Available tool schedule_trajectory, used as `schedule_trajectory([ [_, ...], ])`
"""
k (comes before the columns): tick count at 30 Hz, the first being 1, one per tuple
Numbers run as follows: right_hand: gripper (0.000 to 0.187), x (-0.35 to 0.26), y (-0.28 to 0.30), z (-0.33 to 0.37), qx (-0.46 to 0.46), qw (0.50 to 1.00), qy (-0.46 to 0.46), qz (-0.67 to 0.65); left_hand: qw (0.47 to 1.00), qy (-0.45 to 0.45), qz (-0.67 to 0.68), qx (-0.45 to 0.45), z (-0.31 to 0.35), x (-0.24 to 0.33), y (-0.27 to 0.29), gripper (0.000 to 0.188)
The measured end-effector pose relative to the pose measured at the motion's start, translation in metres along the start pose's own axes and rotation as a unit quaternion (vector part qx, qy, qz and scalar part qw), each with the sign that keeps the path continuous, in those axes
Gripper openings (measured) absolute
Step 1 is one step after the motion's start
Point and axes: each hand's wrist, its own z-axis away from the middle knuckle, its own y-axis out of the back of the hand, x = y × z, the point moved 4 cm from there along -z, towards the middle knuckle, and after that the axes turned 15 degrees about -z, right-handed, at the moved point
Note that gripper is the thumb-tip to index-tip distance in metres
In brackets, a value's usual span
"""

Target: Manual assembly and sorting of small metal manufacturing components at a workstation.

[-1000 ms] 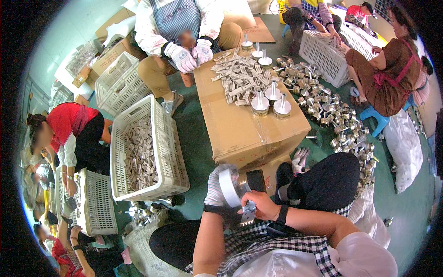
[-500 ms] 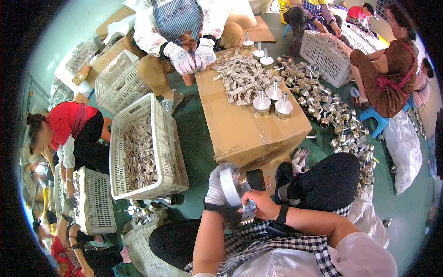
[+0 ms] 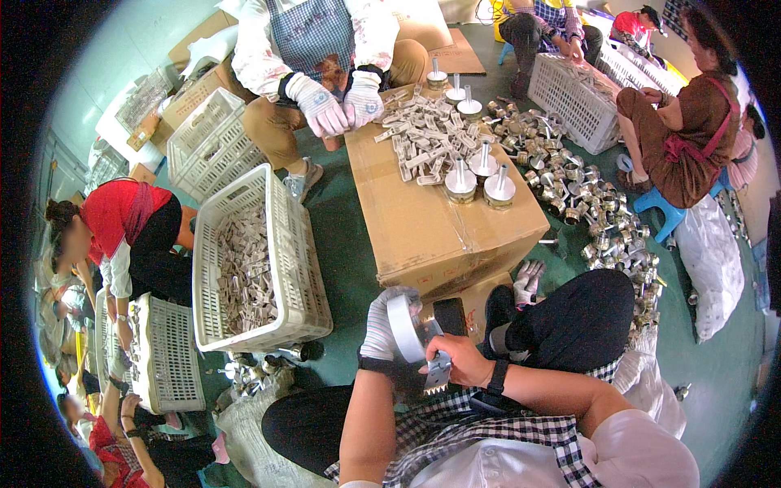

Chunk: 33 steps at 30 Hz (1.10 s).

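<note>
In front of my lap is a tape dispenser [image 3: 438, 373] with a toothed metal edge and a wide pale roll of tape [image 3: 401, 328]. My left hand [image 3: 378, 332], in a white striped glove, is closed round the side of the roll. My bare right hand [image 3: 466, 360] has its fingers closed on the dispenser's metal end, the teeth pointing down toward my apron. A black flat object [image 3: 450, 315] lies just beyond my hands. Near my shoe is a loose white glove [image 3: 530, 279]. My left fingertips are partly hidden behind the roll.
A large cardboard box [image 3: 431, 232] stands ahead, bearing grey clip-like parts [image 3: 427, 134] and several round metal pieces with stems [image 3: 499, 191]. More metal pieces [image 3: 602, 207] cover the floor at right. Left is a white crate [image 3: 317, 285] of parts. Co-workers sit around.
My hands and the tape dispenser stay nearly still. Across the box, the co-worker's gloved hands have shifted slightly. The seated person at right has raised their forearms.
</note>
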Motion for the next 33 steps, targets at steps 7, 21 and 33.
schedule_trajectory([
  [7,0.030,0.016,-0.003,0.003,0.011,0.993,-0.047,-0.106,0.994,0.048,0.089,-0.048,-0.006,-0.006,0.003,0.017],
  [21,0.032,0.000,-0.003,0.001,0.005,0.999,-0.003,-0.032,0.991,0.080,0.099,-0.049,0.002,0.000,-0.012,0.024],
  [33,0.031,0.004,-0.002,0.002,-0.003,1.000,-0.011,-0.029,0.994,0.083,0.063,-0.026,0.003,-0.001,-0.011,0.025],
])
